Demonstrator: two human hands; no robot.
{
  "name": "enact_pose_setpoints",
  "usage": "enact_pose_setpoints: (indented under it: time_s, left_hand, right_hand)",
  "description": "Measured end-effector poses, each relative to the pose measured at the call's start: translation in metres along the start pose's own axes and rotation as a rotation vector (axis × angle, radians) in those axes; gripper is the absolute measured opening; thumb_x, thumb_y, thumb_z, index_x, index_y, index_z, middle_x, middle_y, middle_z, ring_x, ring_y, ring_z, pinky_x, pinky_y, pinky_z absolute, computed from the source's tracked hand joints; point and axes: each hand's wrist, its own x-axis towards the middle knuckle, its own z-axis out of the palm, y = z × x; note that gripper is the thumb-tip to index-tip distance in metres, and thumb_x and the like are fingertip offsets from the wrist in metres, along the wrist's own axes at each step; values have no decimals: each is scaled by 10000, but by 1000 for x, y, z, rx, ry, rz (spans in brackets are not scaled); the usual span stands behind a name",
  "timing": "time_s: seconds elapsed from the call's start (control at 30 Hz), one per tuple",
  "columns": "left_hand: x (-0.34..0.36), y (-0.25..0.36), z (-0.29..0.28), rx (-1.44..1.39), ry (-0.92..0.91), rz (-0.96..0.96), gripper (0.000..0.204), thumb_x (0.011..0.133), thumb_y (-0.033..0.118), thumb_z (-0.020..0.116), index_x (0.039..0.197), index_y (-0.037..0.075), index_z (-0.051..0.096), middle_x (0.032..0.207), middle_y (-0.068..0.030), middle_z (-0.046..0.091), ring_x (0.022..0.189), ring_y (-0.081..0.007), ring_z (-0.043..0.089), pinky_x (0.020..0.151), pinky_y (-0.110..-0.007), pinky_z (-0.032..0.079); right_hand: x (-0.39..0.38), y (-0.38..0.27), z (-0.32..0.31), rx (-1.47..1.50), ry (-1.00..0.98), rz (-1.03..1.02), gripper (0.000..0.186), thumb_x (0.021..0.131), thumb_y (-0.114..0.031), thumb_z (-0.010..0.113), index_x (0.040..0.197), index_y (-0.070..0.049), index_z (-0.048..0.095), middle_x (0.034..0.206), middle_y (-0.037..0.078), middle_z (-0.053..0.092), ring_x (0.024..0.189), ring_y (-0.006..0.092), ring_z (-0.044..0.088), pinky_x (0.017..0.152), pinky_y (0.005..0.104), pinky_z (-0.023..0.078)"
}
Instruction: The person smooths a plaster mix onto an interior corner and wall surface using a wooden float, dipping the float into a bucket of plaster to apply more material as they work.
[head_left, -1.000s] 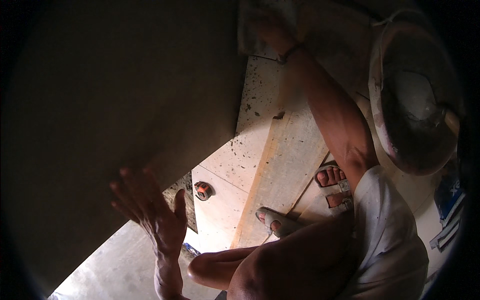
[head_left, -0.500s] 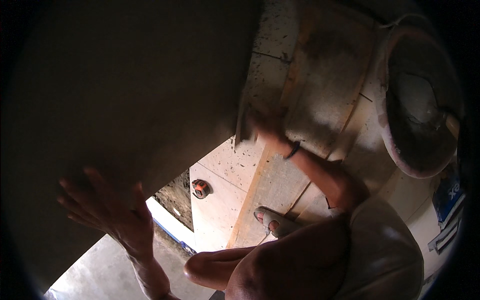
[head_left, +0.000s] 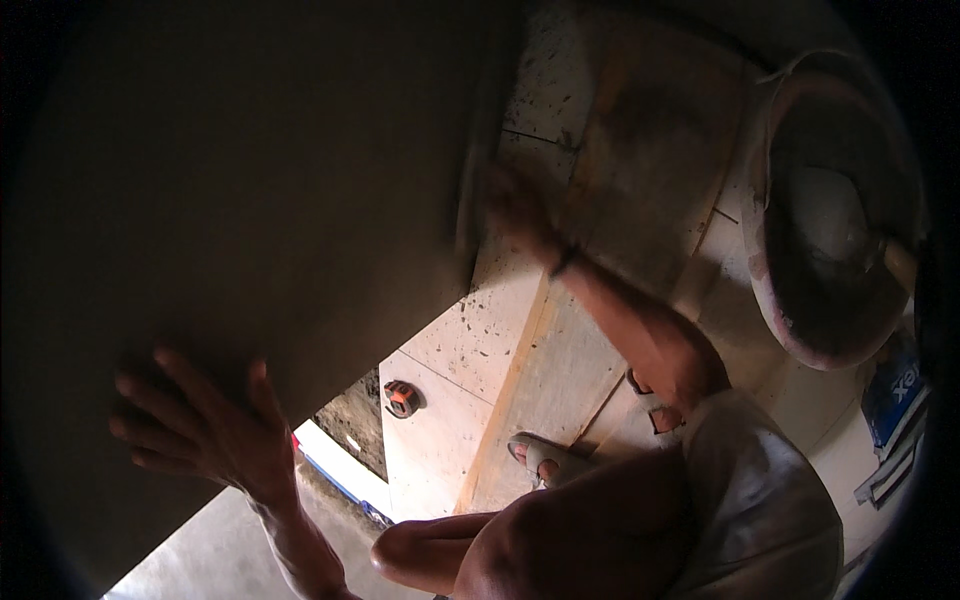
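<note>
A large dark flat panel [head_left: 300, 200] fills the left and upper part of the view. My left hand [head_left: 205, 425] lies against it near its lower edge, fingers spread. At the panel's right edge is my right hand [head_left: 520, 215], smeared by motion and in shadow. The fingers seem closed round a narrow, straight-edged tool [head_left: 468, 195] that lies along that edge; its exact kind is too dark and blurred to make out. A dark band circles my right wrist.
An orange and black tape measure [head_left: 401, 398] sits on speckled pale tiles [head_left: 450, 345]. At the right stands an oval basin [head_left: 780, 310] holding grey material and a tool with a light handle [head_left: 900, 262]. A blue bag [head_left: 893, 400] lies below it. My sandalled foot [head_left: 540, 458] rests on a board.
My right hand and the narrow tool have shifted up and slightly left along the panel's edge. The left hand stays spread on the panel, nearly in place.
</note>
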Motion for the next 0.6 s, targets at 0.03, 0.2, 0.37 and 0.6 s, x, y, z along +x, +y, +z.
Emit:
enact_pose_setpoints:
  time_s: [0.03, 0.2, 0.37, 0.6]
  left_hand:
    - [2, 1, 1, 0, 13, 2, 836, 888, 749, 254, 1528, 211, 236, 1587, -177, 137, 1432, -483, 109, 1108, -667, 107]
    - [1, 2, 1, -17, 16, 3, 823, 897, 735, 272, 1525, 203, 250, 1584, -179, 151, 1432, -483, 111, 1112, -656, 105]
    - [3, 5, 5, 12, 41, 11, 831, 896, 734, 289, 1520, 185, 268, 1582, -182, 161, 1432, -481, 116, 1113, -649, 114]
    - [3, 5, 9, 77, 58, 10, 847, 884, 754, 248, 1516, 190, 280, 1580, -181, 169, 1432, -475, 131, 1107, -653, 132]
  right_hand:
    - [-22, 4, 3, -34, -57, 16, 336, 953, -147, 526, 1283, -95, 561, 1314, 113, 551, 1178, 227, 546, 978, 394, 459]
    - [5, 12, -33, -820, 31, -424, 334, 938, -120, 517, 1264, -99, 586, 1384, 127, 503, 1321, 261, 417, 1117, 435, 300]
    - [106, -40, -97, -989, 154, -389, 301, 905, -91, 512, 1186, -74, 619, 1392, 123, 498, 1317, 301, 417, 1125, 439, 289]
    - [202, 4, -127, -443, 214, -398, 304, 928, -120, 520, 1208, -47, 612, 1189, 150, 552, 1132, 279, 520, 948, 392, 445]
